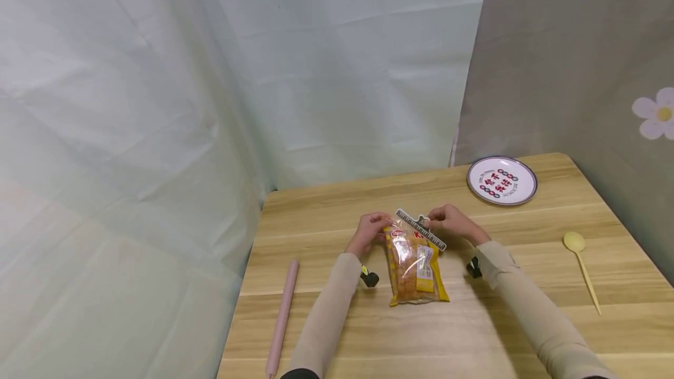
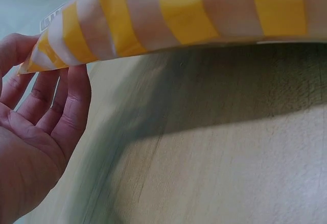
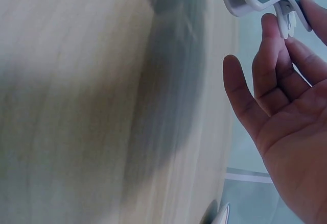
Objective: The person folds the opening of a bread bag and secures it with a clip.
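Note:
A clear and yellow-striped bread bag (image 1: 408, 265) with brown bread inside is in the middle of the head view. My left hand (image 1: 370, 231) pinches its upper left corner between thumb and fingers; in the left wrist view the bag's striped side (image 2: 138, 15) is lifted off the table there. My right hand (image 1: 454, 224) pinches the handle of a wide clip (image 1: 421, 230) printed with piano keys. The clip lies slantwise across the bag's top end. In the right wrist view thumb and fingers press the clip's white levers (image 3: 286, 17). Whether its jaws grip the bag is hidden.
A white plate (image 1: 502, 181) with red lettering lies at the back right of the wooden table (image 1: 326, 203). A pale yellow spoon (image 1: 583, 268) is on the right, and a pink stick (image 1: 283, 317) on the left. Curtains hang behind the table's back edge.

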Action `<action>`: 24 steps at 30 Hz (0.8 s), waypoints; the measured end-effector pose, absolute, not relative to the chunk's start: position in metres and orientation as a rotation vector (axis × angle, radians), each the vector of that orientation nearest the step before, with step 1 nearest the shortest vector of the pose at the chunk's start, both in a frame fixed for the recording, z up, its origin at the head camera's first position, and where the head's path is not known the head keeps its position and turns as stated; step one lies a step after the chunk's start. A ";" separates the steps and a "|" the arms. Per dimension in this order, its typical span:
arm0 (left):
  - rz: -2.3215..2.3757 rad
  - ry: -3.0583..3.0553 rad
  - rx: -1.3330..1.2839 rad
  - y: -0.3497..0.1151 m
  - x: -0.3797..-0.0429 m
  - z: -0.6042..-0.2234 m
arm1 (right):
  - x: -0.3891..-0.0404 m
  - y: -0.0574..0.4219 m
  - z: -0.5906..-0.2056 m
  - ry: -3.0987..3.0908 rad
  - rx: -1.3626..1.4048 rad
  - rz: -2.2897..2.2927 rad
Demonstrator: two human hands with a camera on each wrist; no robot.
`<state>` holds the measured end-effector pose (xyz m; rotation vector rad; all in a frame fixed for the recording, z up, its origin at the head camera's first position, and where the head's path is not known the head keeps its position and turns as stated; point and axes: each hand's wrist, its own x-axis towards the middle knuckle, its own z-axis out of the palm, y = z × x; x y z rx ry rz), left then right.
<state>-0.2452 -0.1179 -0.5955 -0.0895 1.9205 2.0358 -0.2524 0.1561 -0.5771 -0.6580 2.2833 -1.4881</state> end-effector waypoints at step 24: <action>2.027 1.927 -0.248 -0.122 -0.245 -0.601 | -0.253 0.153 -0.601 2.332 -0.587 -1.538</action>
